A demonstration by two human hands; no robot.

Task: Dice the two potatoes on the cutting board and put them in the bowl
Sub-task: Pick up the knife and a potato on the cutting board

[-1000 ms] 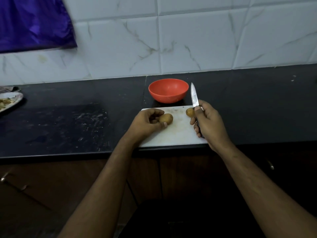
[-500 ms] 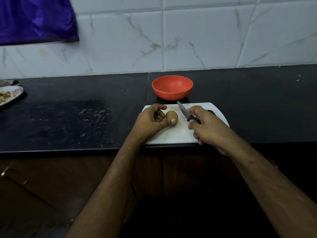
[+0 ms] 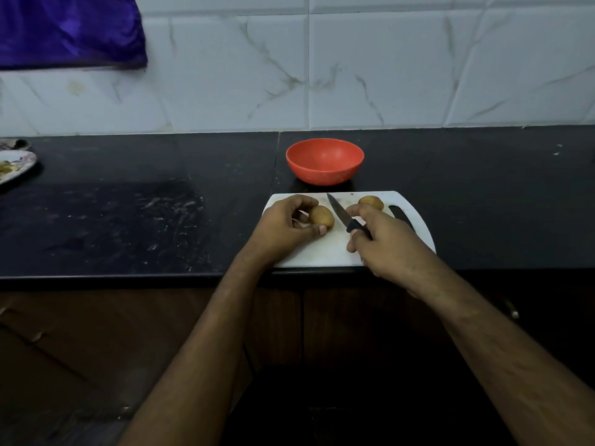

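A white cutting board (image 3: 325,252) lies at the counter's front edge. My left hand (image 3: 283,228) holds a whole brown potato (image 3: 321,216) on the board between thumb and fingers. My right hand (image 3: 386,246) grips a black-handled knife (image 3: 341,212); its blade points up and left, just right of that potato, and I cannot tell whether it touches it. The second potato (image 3: 372,202) sits whole at the board's far side, partly behind my right fingers. An empty red bowl (image 3: 325,160) stands just beyond the board.
The black counter (image 3: 145,220) has pale smears left of the board. A patterned plate with scraps (image 3: 14,165) sits at the far left edge. A purple cloth (image 3: 67,30) hangs on the tiled wall. Dark cabinet doors are below the counter.
My right hand has brought the knife down from pointing upright to slanting low beside the left potato. The second potato, hidden half a second ago, shows again. My left hand keeps its hold.
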